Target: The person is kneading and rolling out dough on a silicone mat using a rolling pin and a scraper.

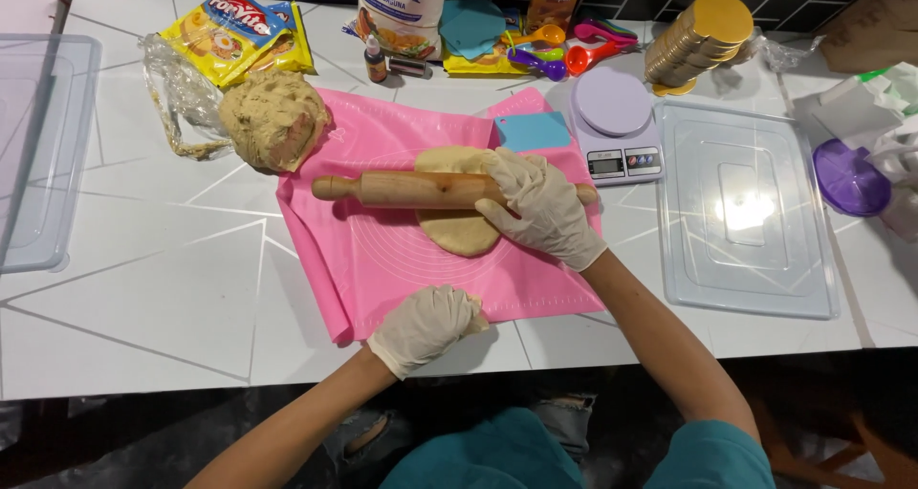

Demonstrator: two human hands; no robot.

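the gloved right hand (540,205) is wrapped over a wooden rolling pin (421,189) lying across a flattened dough piece (459,229). the left hand (424,325) (also gloved) is curled shut around a small dough bit at the pink mat (382,250) edge.

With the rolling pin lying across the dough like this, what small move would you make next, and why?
Probably push the rolling pin forward over the flattened dough. The right hand grips only its right end, the piece is oval and uneven, and the left hand already pins the pink mat at its near edge.

Our gloved right hand (540,207) and the rolling pin (421,189) hide the middle of the flattened dough (459,231).
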